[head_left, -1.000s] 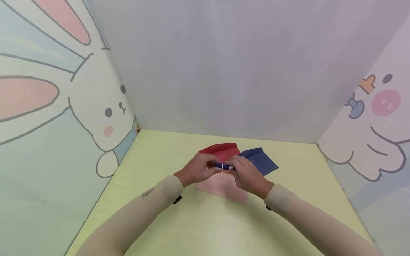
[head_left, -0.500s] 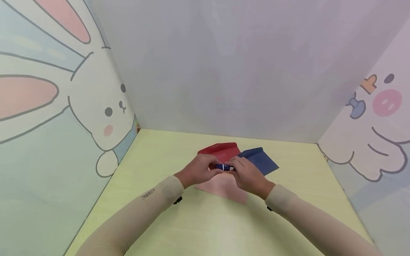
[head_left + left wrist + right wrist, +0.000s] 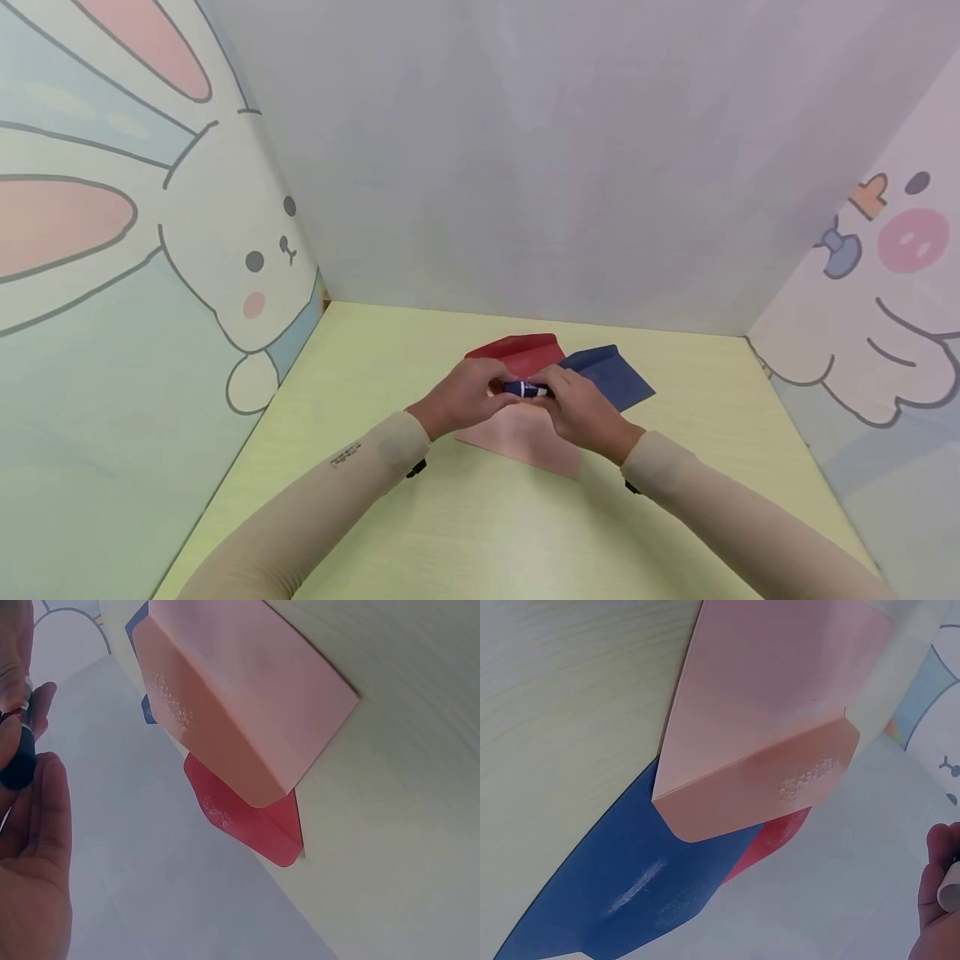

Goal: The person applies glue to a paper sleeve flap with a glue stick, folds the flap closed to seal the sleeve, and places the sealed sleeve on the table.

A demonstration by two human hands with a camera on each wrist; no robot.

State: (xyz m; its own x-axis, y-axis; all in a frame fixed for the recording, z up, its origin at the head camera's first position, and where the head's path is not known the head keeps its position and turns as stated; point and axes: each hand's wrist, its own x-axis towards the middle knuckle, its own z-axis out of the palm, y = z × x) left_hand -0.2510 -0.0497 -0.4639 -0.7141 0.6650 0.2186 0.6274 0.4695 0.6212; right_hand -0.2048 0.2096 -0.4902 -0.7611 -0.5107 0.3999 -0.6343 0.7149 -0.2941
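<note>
A small dark blue glue stick (image 3: 523,389) with a white band is held level between both hands, above the envelopes. My left hand (image 3: 468,393) grips its left end, thumb and fingers curled round it. Fingers of my right hand (image 3: 588,417) pinch the other end. Below lies a pink envelope (image 3: 521,437) with its flap raised; whitish smears mark the flap (image 3: 174,705). In the right wrist view a white round end of the glue stick (image 3: 950,891) shows at the edge, partly cut off.
Behind the pink envelope lie a red envelope (image 3: 525,354) and, to the right, a blue envelope (image 3: 618,385), both with flaps open. Whitish smears show on their flaps too. The pale yellow table (image 3: 420,533) meets a grey wall (image 3: 525,167) behind and cartoon-printed walls at both sides.
Both hands stay nearly in place around the glue stick. The right fingers have shifted slightly at its end. The envelopes have not moved.
</note>
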